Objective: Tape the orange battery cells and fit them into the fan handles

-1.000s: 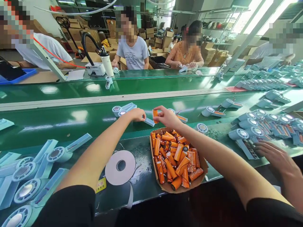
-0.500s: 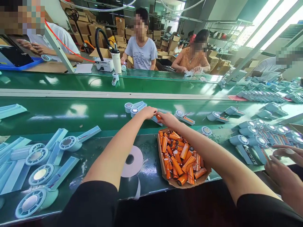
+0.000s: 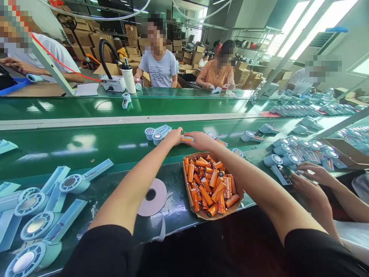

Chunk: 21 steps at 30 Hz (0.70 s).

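Both arms stretch forward over the green belt, with the hands meeting around a light-blue handheld fan housing (image 3: pixel 188 137). An orange battery shows in its handle. My left hand (image 3: pixel 174 137) is closed at the housing's left end; its fingertips are partly hidden. My right hand (image 3: pixel 200 141) is closed over the right side, with its fingers along the handle. Two more fan housings (image 3: pixel 157 137) lie just left of my left hand. Below my right forearm is a cardboard box (image 3: pixel 188 200) full of orange batteries (image 3: pixel 206 196).
A roll of white tape (image 3: pixel 160 196) lies on the bench (image 3: pixel 115 204) left of the box. Several fan housings (image 3: pixel 37 225) are piled at the left. At the right, a co-worker's hands (image 3: pixel 313 184) handle a fan near rows of others. Several people sit across the belt.
The view has swung right, so things sit further left. The orange battery, earlier pinched above the handle, now lies in it. My right hand has flattened over the handle.
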Tool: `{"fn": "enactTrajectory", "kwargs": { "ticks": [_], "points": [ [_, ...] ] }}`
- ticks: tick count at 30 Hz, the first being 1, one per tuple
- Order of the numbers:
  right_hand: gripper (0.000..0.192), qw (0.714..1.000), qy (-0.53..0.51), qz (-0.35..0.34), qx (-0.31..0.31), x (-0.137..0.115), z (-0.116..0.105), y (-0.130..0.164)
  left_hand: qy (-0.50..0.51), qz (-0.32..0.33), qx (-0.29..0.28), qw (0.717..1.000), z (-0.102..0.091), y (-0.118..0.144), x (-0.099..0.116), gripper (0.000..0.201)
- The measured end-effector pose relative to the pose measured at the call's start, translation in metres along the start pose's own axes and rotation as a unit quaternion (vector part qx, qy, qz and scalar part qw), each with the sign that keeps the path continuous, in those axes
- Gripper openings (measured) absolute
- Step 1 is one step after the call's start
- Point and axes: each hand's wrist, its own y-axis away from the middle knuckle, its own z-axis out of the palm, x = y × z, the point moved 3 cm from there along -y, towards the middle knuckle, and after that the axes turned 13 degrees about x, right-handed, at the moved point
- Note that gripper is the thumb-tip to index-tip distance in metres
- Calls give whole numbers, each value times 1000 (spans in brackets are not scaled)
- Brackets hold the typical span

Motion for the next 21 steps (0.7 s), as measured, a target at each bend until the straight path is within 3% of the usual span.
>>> {"fn": "enactTrajectory", "kwargs": {
  "ticks": [3, 6, 7, 9, 11, 15, 19, 21],
  "points": [
    [31, 990, -109, 32, 83, 6, -33, 70, 0, 24, 32, 999, -19, 63, -3, 49],
    [26, 960, -259, 68, 83, 2, -50, 159, -2, 40, 25, 999, -25, 162, -33, 31],
    [27, 947, -304, 76, 75, -4, -51, 185, -1, 44, 24, 999, -24, 195, -47, 34],
    [25, 919, -380, 84, 68, -20, -48, 227, 19, 132, 30, 991, -18, 254, -70, 26],
    [22, 894, -435, 81, 75, -39, -37, 248, 15, 196, 56, 979, -11, 294, -87, 37],
    [29, 857, -497, 114, 68, -76, -4, 240, 2, 192, 116, 974, -9, 318, -86, 39],
    [56, 819, -550, 160, -29, -113, 18, 218, 18, 131, 245, 960, -34, 317, -51, 48],
    [52, 821, -550, 130, -78, -131, 23, 216, 25, 125, 291, 948, -43, 320, -35, 59]
  ]
}}
